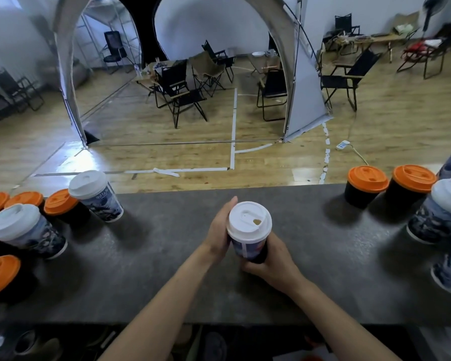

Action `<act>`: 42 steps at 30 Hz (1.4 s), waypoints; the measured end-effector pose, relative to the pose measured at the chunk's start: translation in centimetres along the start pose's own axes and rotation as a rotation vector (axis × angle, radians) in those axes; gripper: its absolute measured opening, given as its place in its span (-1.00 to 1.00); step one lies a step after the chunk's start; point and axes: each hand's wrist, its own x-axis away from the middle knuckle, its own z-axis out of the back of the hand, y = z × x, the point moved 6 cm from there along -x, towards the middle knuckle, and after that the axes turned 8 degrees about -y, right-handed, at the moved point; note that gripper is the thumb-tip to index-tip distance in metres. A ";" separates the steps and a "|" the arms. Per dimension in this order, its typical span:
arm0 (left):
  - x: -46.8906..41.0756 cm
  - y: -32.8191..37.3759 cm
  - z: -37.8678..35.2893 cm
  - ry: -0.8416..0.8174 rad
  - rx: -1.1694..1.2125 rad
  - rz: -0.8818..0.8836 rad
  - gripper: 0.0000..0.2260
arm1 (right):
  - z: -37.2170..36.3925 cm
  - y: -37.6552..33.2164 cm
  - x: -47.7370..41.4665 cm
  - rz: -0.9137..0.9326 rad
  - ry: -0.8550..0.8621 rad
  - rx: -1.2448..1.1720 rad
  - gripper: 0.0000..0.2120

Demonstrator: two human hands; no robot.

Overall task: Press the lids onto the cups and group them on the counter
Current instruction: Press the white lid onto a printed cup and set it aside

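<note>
Two bare forearms reach up from the bottom edge and meet at the middle of the dark counter [167, 269]. A printed paper cup [246, 248] stands upright there between the hands, its long axis vertical and its white lid [249, 221] turned up towards the camera. The right hand [271, 265] curls round the cup's lower wall from the near-right side and grips it. The left hand [219, 231] lies against the cup's left side with fingers straight, touching rather than clasping. The lid looks level on the rim, with its small sip hole showing a brownish spot, but I cannot tell whether it is snapped fully home. Lidded cups stand well apart on both sides: a left cluster [97, 198] and a right cluster [366, 187], each mixing white-lidded printed cups with orange-lidded black ones. The held cup sits roughly midway between them, so the grouping move is a sideways carry. Since the right hand has the real grip, it seems the likelier one to carry the cup.
</note>
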 end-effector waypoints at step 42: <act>-0.2 -1.2 0.8 0.167 -0.073 -0.054 -0.62 | -0.4 -0.4 0.0 0.004 0.029 -0.013 -0.24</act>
